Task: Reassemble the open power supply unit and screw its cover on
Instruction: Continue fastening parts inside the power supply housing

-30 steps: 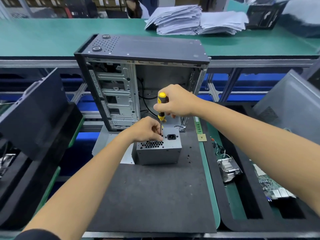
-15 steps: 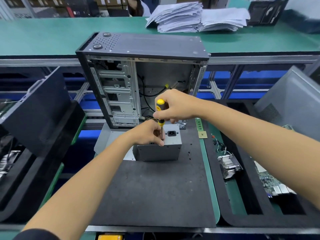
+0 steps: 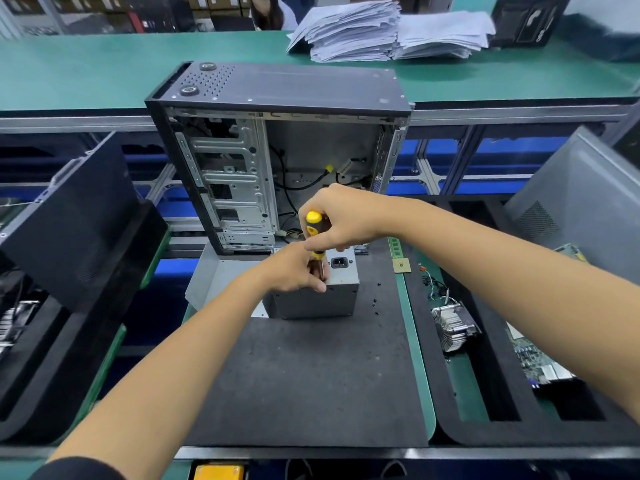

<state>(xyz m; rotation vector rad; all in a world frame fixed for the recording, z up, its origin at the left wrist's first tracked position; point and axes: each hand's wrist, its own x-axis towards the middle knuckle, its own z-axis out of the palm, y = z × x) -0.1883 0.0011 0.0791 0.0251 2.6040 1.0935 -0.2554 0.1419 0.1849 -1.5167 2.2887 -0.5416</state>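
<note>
We see the desk [image 3: 86,74] with its green top and, nearer us, a dark foam mat [image 3: 304,382] on which the work stands. Behind the mat an open computer case [image 3: 277,157] stands upright, its side panel off, bare metal drive bays and loose black cables showing inside. At the far edge of the mat, just in front of the case, sits the power supply unit [image 3: 318,301], a small grey metal box with plain sides; its top face carries a black mains socket [image 3: 339,262]. Our left hand [image 3: 294,270] rests on top of the unit, fingers curled down over its near edge and gripping it. Our right hand [image 3: 341,218] is closed round the screwdriver [image 3: 314,230], whose handle is yellow and black; it stands nearly upright with the shaft running down to the unit's top, the tip hidden behind the left fingers. To the right, a finned heatsink [image 3: 453,327] lies in a black foam tray [image 3: 485,431]. A few small black screws [image 3: 374,303] lie loose on the mat just right of the unit. We can read no writing on any of these things
</note>
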